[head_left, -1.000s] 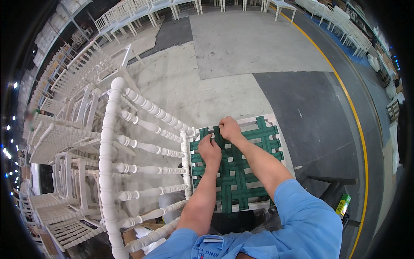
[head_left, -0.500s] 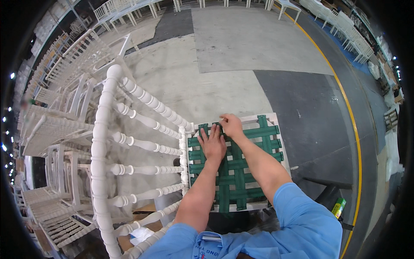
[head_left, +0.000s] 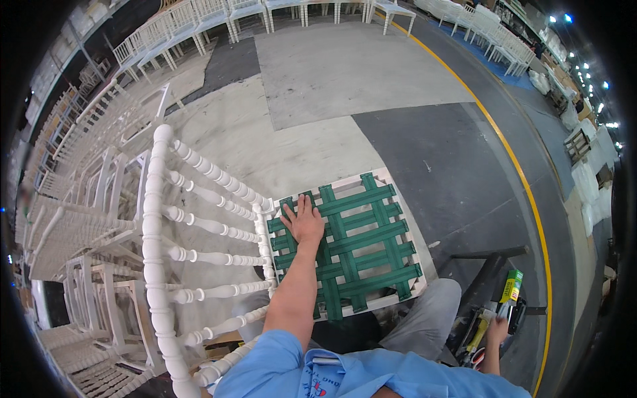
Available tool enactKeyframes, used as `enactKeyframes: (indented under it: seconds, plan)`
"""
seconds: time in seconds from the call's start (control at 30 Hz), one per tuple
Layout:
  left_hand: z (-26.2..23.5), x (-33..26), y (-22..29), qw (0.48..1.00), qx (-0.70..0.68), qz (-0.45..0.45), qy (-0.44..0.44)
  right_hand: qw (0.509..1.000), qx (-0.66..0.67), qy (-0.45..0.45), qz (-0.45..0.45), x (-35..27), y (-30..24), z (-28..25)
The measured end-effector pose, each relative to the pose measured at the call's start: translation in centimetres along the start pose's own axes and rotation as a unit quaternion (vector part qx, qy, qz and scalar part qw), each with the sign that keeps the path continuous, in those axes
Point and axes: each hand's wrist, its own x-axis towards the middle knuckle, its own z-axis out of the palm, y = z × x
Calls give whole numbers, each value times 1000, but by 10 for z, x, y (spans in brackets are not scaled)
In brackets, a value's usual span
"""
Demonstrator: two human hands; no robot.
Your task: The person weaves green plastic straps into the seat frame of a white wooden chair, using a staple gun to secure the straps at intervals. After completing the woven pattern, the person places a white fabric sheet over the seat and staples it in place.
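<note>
The floor (head_left: 345, 73) is bare concrete in patches: a pale grey slab toward twelve o'clock, a rougher whitish stretch at the centre, and a dark grey patch toward two o'clock. A yellow line (head_left: 524, 179) curves across it from one o'clock down to four o'clock, with darker floor beyond it. A white chair (head_left: 219, 225) with a turned-spindle back stands at the centre, its seat frame strung with woven green webbing (head_left: 358, 245). Stacked white chairs (head_left: 79, 219) crowd the floor from eight to ten o'clock, and rows of white chairs (head_left: 199, 26) stand along the far edge from eleven to one o'clock.
</note>
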Motion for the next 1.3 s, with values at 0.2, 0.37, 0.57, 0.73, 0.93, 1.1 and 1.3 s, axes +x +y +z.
enactKeyframes:
  seconds: [0.2,0.37,0.57,0.73,0.93,1.1,1.3]
  plan:
    - [-8,-4,-6,1000,11,1,23,945,212,-181,170,-38,65,30]
    - [-18,-5,-6,1000,3,8,-5,915,281,-264,118,-32,50,32]
    - [-23,-1,-3,1000,-20,11,-20,930,263,-235,105,-25,36,15]
    - [-23,2,-18,999,-26,10,-26,874,433,-210,-59,-31,-26,-11]
    - [-20,10,-27,998,-37,0,-47,765,519,-356,-136,-17,-237,-68]
    - [-16,12,-32,997,-63,-5,-38,635,462,-529,-321,-85,-460,-40]
    - [-8,11,-29,993,-117,10,8,660,370,-598,-265,-175,-588,51]
